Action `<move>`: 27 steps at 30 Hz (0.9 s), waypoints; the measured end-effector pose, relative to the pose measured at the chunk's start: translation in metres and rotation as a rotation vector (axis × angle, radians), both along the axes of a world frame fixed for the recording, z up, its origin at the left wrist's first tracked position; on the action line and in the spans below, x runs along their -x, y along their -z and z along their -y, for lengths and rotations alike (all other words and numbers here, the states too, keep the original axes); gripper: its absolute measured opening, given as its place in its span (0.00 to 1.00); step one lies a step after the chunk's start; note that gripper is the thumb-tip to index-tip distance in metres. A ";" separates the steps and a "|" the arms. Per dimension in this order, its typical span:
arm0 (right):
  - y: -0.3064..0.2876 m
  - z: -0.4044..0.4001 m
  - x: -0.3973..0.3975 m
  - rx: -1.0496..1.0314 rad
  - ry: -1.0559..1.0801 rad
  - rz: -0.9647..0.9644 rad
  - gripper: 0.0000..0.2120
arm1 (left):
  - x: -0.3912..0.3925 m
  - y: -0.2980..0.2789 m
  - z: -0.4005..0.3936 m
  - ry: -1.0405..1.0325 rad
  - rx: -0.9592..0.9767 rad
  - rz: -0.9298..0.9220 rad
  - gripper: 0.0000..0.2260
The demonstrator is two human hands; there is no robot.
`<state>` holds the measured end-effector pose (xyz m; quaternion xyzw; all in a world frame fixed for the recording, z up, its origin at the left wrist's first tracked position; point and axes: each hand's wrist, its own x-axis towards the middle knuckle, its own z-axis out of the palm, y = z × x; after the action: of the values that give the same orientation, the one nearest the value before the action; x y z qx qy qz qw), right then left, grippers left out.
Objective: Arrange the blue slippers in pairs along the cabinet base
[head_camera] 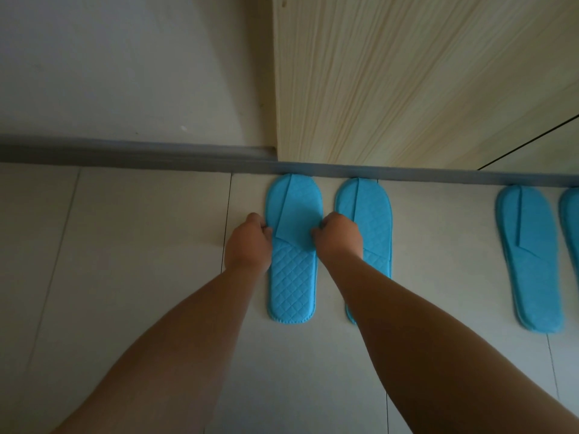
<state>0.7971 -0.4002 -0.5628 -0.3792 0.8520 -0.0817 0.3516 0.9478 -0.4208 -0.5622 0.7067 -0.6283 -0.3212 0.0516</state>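
While both hands, left (249, 245) and right (340, 238), grip its smooth strap edges, the quilted blue slipper (293, 245) lies flat.

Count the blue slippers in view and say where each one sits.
4. One is held between the left hand and right hand; its partner lies beside it; a third lies farther right; a fourth is cut by the frame edge. More may lie beyond.
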 end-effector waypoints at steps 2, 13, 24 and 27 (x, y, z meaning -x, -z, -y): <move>0.001 -0.001 -0.001 0.003 -0.003 -0.005 0.05 | 0.000 0.000 0.000 0.001 0.002 0.011 0.09; -0.001 0.002 -0.002 -0.006 -0.027 -0.019 0.04 | -0.001 -0.002 0.005 0.060 -0.023 0.061 0.09; -0.003 0.002 -0.005 -0.013 -0.050 -0.055 0.05 | -0.004 -0.001 0.012 0.119 -0.063 0.090 0.09; -0.009 0.002 -0.005 -0.022 -0.060 -0.058 0.06 | -0.004 -0.003 0.015 0.126 -0.101 0.093 0.10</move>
<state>0.8019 -0.4027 -0.5541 -0.4029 0.8510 -0.0509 0.3330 0.9517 -0.4357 -0.5593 0.6817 -0.6562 -0.3219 -0.0336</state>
